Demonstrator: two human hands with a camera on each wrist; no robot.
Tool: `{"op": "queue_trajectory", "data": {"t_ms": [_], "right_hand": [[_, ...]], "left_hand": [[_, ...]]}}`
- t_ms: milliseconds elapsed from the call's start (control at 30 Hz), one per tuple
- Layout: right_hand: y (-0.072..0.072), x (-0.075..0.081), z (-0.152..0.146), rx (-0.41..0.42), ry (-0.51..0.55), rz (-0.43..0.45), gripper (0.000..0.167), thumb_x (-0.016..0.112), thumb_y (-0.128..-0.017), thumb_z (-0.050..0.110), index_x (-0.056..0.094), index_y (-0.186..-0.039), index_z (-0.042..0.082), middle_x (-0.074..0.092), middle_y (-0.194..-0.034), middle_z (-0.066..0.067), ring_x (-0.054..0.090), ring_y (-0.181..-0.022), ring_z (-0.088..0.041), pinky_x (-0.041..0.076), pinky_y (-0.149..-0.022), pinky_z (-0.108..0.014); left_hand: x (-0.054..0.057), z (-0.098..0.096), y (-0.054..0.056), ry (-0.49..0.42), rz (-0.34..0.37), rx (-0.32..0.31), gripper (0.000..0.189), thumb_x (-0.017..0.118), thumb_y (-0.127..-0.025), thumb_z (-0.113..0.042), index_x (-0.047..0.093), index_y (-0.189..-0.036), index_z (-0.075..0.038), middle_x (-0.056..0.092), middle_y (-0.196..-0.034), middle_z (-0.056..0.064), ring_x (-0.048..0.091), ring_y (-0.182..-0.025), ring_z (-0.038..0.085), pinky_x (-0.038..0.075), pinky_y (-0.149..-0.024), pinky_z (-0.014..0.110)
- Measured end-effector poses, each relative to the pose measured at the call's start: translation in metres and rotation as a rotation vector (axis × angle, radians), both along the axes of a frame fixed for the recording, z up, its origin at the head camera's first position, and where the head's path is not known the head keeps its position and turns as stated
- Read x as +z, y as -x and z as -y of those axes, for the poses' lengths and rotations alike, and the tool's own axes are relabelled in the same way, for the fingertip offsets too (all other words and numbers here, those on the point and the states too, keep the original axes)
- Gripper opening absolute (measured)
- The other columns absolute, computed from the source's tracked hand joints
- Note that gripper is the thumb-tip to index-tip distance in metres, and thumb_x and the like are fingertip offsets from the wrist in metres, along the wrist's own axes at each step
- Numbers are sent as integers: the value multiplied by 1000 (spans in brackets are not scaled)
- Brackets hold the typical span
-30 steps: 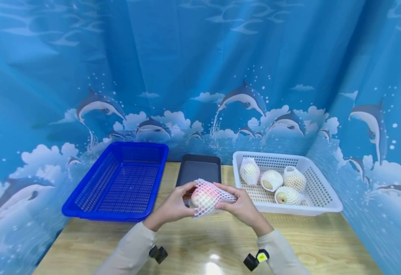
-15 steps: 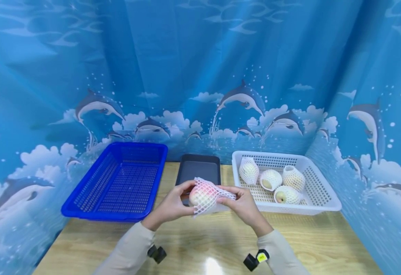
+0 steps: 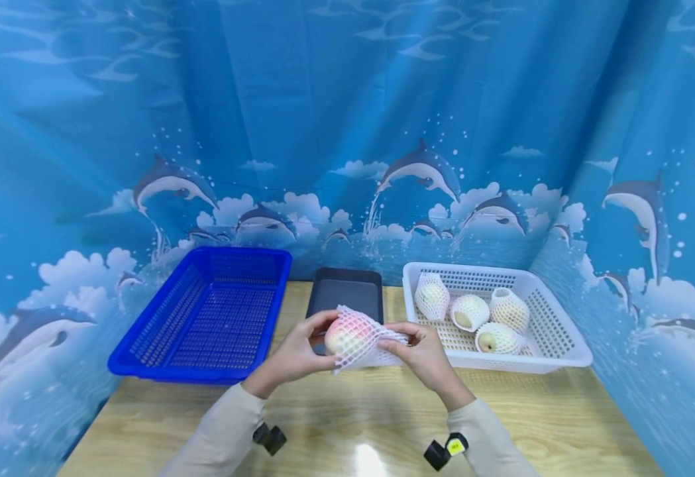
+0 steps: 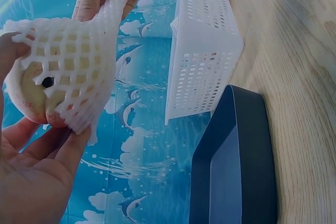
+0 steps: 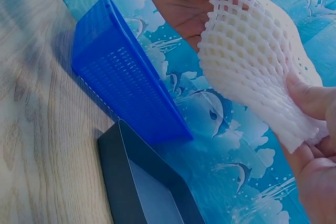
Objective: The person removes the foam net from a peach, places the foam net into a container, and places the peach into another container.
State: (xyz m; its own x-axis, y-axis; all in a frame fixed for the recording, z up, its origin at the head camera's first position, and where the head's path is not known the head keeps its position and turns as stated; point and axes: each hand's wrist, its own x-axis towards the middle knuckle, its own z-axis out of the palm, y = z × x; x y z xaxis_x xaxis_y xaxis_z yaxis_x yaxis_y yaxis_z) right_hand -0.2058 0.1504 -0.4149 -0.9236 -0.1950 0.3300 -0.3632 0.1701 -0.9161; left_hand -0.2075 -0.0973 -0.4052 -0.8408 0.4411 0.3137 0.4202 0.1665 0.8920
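Observation:
A pink and pale yellow peach (image 3: 343, 336) sits partly inside a white foam net sleeve (image 3: 362, 331), held up between my two hands above the table. My left hand (image 3: 299, 348) grips the peach at its bare end, thumb on one side and fingers on the other. With thumb and fingers, my right hand (image 3: 423, 354) pinches the gathered free end of the net. In the left wrist view, the cleft of the peach (image 4: 32, 90) shows beyond the net's edge, with a small dark spot beside it. The net (image 5: 252, 51) covers the fruit in the right wrist view.
A blue plastic basket (image 3: 272, 318) stands at the left and a dark grey tray (image 3: 347, 291) behind my hands. At the right, a white basket (image 3: 562, 344) holds several net-wrapped fruits (image 3: 432, 297). A blue dolphin-print curtain (image 3: 347, 132) hangs behind the wooden table (image 3: 323, 424).
The left hand and peach have shifted slightly left, away from the right hand. The net stretches a little longer between them, and more of the peach's left side is bare.

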Motion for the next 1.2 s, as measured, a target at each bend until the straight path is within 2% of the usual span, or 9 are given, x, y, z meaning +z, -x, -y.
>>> {"op": "queue_trajectory", "data": {"t_ms": [100, 433, 500, 667, 767, 867, 1033, 1200], "right_hand": [[-1, 1, -1, -19, -17, 5, 25, 79, -78, 11, 73, -99, -1, 72, -83, -3, 43, -55, -2, 39, -46, -16], [-1, 0, -1, -61, -46, 36, 23, 78, -78, 7, 73, -98, -1, 67, -74, 13, 38, -52, -2, 34, -45, -15], [-5, 7, 0, -62, -54, 44, 22, 77, -79, 6, 73, -98, -2, 67, -74, 13, 39, -53, -1, 35, -46, -15], [-6, 7, -2, -61, -62, 55, 21, 77, -79, 9, 73, -98, 0, 68, -76, 10, 42, -56, -2, 37, -48, -15], [0, -3, -6, -69, -55, 58, 22, 78, -79, 13, 73, -97, 2, 68, -78, 7, 45, -58, -3, 39, -49, -16], [0, -4, -7, -70, -44, 58, 23, 78, -79, 13, 73, -97, 0, 68, -79, 6, 48, -59, -4, 41, -49, -16], [1, -5, -9, -70, -28, 65, 24, 77, -80, 11, 72, -99, -2, 68, -81, 6, 49, -61, -4, 42, -50, -17], [2, -7, -10, -79, -17, 87, 25, 76, -81, 9, 70, -102, -3, 69, -86, 1, 46, -61, -4, 41, -50, -18]], "left_hand": [[-1, 1, 1, 3, 9, 5, 67, 78, -73, 1, 48, -133, 4, 54, -129, 22, 56, -115, 34, 49, -98, 29], [4, 5, -3, 11, 44, 59, 70, 81, -73, -6, 48, -134, -2, 55, -128, 15, 54, -117, 30, 50, -97, 30], [4, 6, -3, -6, 31, 50, 70, 81, -73, -6, 48, -134, -1, 55, -128, 17, 54, -117, 31, 50, -97, 29], [3, 9, -3, -39, 20, 34, 69, 82, -74, -8, 48, -134, -1, 54, -129, 18, 54, -117, 31, 50, -97, 31], [1, 11, -2, -54, 35, 41, 69, 82, -74, -8, 49, -134, -3, 54, -131, 17, 54, -118, 31, 50, -98, 31], [0, 13, -1, -65, 45, 47, 69, 82, -74, -8, 50, -134, -4, 53, -132, 17, 53, -120, 30, 49, -99, 32], [1, 14, 0, -66, 76, 86, 70, 83, -73, -13, 50, -135, -9, 52, -135, 13, 53, -121, 27, 48, -100, 31], [0, 17, 1, -67, 85, 131, 70, 84, -73, -15, 51, -134, -11, 54, -133, 11, 53, -121, 26, 50, -98, 32]]}}
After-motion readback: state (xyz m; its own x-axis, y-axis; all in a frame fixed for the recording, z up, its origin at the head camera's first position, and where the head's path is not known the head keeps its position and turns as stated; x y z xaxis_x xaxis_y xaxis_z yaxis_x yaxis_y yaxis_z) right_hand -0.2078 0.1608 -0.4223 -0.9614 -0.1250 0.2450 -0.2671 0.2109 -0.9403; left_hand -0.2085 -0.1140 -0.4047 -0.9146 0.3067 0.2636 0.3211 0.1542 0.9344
